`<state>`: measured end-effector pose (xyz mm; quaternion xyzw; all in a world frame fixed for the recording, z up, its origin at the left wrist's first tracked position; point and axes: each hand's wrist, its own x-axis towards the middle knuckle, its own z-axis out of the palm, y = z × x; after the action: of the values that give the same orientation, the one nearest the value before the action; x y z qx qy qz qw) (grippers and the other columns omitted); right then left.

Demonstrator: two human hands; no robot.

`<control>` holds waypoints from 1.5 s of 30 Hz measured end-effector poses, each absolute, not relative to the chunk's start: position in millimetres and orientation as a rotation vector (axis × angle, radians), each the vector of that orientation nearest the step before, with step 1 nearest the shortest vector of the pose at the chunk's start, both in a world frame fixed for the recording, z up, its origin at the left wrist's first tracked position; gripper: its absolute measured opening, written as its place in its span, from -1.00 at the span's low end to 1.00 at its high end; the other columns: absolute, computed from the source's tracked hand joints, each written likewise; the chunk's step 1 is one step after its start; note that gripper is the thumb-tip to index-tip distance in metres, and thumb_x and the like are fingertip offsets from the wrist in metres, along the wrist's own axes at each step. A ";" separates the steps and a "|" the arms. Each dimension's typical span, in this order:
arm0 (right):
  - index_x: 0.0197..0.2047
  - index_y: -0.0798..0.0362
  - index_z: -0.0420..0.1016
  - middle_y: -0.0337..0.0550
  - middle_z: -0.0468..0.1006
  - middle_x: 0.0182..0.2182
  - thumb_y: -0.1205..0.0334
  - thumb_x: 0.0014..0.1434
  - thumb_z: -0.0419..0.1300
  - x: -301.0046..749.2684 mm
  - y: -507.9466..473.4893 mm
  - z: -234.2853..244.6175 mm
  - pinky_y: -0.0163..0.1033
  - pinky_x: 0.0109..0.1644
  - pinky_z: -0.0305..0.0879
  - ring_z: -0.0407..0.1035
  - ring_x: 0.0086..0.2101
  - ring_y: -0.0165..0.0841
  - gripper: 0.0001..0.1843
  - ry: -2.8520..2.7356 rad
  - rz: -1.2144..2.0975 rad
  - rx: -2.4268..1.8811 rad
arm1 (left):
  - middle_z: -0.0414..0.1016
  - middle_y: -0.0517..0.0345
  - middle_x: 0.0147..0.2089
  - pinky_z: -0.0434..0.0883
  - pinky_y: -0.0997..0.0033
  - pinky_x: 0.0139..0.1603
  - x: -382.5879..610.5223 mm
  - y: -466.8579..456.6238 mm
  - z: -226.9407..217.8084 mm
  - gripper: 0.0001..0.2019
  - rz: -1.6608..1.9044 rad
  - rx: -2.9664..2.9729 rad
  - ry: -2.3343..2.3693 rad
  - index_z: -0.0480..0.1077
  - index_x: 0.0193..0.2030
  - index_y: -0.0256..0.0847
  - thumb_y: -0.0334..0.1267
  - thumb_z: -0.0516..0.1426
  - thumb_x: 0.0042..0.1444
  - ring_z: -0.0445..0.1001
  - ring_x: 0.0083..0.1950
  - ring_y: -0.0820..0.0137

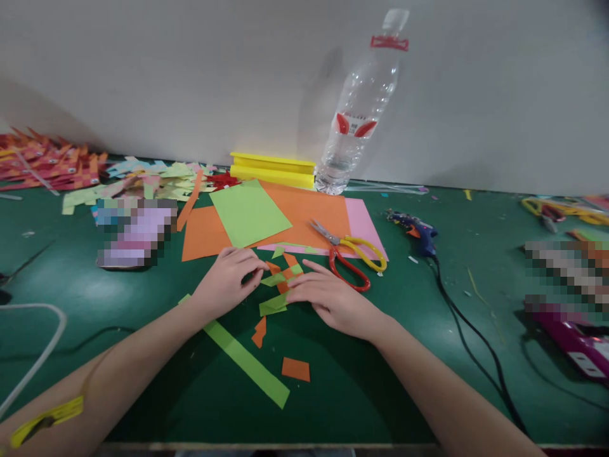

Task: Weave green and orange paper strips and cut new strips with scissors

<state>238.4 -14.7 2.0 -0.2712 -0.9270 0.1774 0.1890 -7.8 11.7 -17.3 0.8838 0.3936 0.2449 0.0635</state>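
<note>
Glossy, clear plastic bottle at one o'clock, metal-bladed scissors at four, matt paper scraps at seven.

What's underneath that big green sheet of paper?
Orange paper shows around the green sheet and seems to run beneath it. Anything else under there is covered.

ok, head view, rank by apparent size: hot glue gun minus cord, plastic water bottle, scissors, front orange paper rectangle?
1. Plastic water bottle
2. Scissors
3. Hot glue gun
4. Orange paper rectangle

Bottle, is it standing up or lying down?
Standing up: the bottle has its base on the table and its neck pointing up.
</note>
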 end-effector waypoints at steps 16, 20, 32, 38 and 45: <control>-0.12 0.04 0.48 -0.13 0.57 -0.23 0.16 0.16 0.17 259.6 -0.5 -0.7 -0.11 -0.06 0.29 0.40 -0.19 -0.29 -0.77 -2.606 0.237 -0.968 | 0.41 0.09 0.00 0.22 0.10 0.12 0.1 3.3 -11.9 -0.81 0.548 2.777 0.861 0.45 -0.15 -0.10 -0.28 0.01 0.23 0.26 0.15 0.26; -0.12 0.05 0.48 -0.14 0.58 -0.20 0.23 0.17 0.16 257.6 -0.4 -0.7 -0.14 -0.06 0.30 0.40 -0.18 -0.30 -0.79 -2.583 0.313 -0.970 | 0.42 0.06 -0.01 0.20 0.09 0.16 -0.3 2.3 -12.9 -0.81 0.553 2.779 0.831 0.47 -0.17 -0.12 -0.28 0.02 0.22 0.25 0.17 0.26; 0.01 0.01 0.41 -0.10 0.53 -0.05 0.34 0.21 0.08 249.7 -3.1 -4.6 -0.05 0.10 0.27 0.39 -0.05 -0.31 -0.71 -2.576 0.258 -0.897 | 0.45 0.08 0.01 0.14 0.11 0.24 3.0 -1.1 -8.7 -0.81 0.547 2.808 0.675 0.40 -0.09 -0.12 -0.32 0.02 0.21 0.29 0.16 0.30; -0.05 0.01 0.44 -0.15 0.55 -0.09 0.23 0.22 0.09 250.5 -3.0 -4.1 -0.01 0.16 0.19 0.39 -0.07 -0.32 -0.76 -2.593 0.180 -0.926 | 0.38 0.02 0.11 0.07 0.10 0.29 1.9 -0.2 -14.4 -0.73 0.442 2.815 0.740 0.30 0.05 -0.18 -0.27 0.02 0.22 0.26 0.20 0.29; -0.13 -0.01 0.51 -0.19 0.55 -0.09 0.23 0.26 0.04 247.1 -4.6 -0.8 -0.04 0.08 0.26 0.35 -0.06 -0.30 -0.77 -2.646 0.109 -0.824 | 0.39 0.05 0.12 0.05 0.09 0.29 3.5 -0.5 -12.7 -0.74 0.414 2.795 0.739 0.32 0.04 -0.14 -0.26 0.01 0.23 0.27 0.19 0.28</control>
<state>247.1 -4.6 -0.8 -0.2922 -0.9379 0.0386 0.1832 3.5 -0.5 -12.7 0.9512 0.2513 0.1409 0.1102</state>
